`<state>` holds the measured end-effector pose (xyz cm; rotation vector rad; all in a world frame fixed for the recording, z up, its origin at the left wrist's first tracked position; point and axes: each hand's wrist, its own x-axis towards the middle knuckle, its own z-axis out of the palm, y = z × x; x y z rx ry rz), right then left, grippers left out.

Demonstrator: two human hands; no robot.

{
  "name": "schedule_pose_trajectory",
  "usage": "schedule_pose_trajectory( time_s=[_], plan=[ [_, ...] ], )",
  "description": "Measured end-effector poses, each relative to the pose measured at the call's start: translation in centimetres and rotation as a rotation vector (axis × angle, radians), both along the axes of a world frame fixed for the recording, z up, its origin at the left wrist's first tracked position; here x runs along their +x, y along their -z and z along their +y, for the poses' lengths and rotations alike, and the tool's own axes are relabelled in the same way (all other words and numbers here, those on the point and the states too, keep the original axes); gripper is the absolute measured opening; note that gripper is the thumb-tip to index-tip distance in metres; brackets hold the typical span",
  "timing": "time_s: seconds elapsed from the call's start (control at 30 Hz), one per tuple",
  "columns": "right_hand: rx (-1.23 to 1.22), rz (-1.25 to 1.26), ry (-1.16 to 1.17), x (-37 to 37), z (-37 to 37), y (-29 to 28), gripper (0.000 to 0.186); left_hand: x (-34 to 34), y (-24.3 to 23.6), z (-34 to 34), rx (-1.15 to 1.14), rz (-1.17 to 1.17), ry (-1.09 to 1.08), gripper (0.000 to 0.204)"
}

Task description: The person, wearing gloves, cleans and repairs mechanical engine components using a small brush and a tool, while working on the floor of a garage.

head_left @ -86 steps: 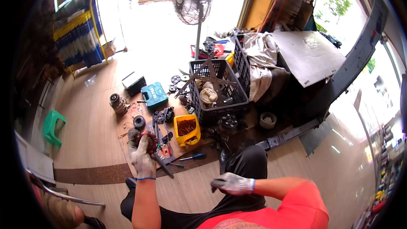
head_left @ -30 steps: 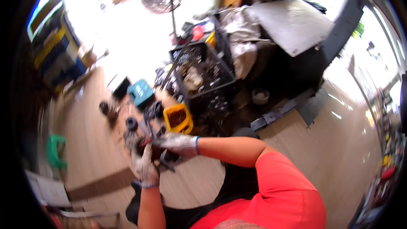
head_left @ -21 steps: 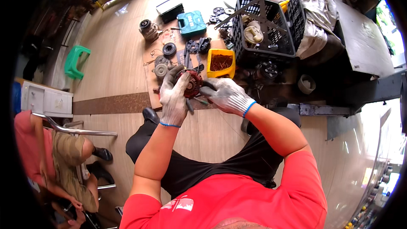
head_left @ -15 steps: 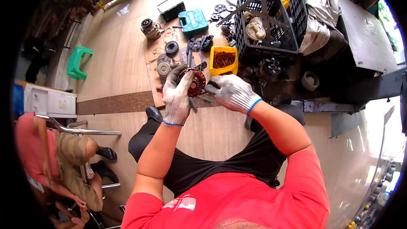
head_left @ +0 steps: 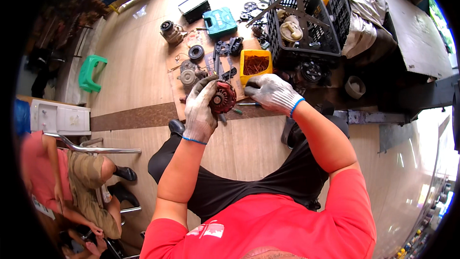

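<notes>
Disc (head_left: pixel 226 97) — reddish, round — sits right of the left hand's (head_left: pixel 199 109) gripping fingers (head_left: pixel 206 91).

With my gloved left hand (head_left: pixel 200 108) I grip 1 round, dark red part (head_left: pixel 227 98) by its left side, its ribbed face and small grey hub turned toward me, apart from my right hand (head_left: pixel 273 92).

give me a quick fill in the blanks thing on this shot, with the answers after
The left hand holds a dark red machine part that is ____ in outline.
The right hand is nearest the ____ container of rust-brown pieces.
In the picture, the black crate stands to the ____ of the teal case.
The plastic stool is ____ in colour.
Missing words: round; yellow; right; green.
</notes>
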<state>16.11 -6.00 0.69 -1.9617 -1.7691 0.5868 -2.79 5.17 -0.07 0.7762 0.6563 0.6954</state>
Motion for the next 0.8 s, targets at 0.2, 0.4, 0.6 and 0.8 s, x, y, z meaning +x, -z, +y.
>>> schedule_pose_trajectory(
  time_s=[0.2, 0.4, 0.6, 0.8],
  plan=[
    [-0.108, 0.049, -0.167, -1.2, -0.3, 1.6, 0.033, 0.0, 1.0, 2.1, -0.156, -0.091, -0.136, 0.026],
    [-0.508, 0.614, -0.066, -3.7, -0.7, -2.0, 0.023, -0.4, 1.0, 3.8, -0.175, -0.076, -0.405, 0.023],
    [-0.384, 0.44, -0.025, -4.0, -0.4, -1.1, 0.038, -1.0, 0.5, 4.1, -0.252, -0.095, -0.365, 0.025],
    [0.037, 0.356, -0.049, -3.1, -0.1, -0.3, 0.037, -0.5, 0.1, 2.2, -0.348, -0.146, -0.207, 0.028]
  ],
)
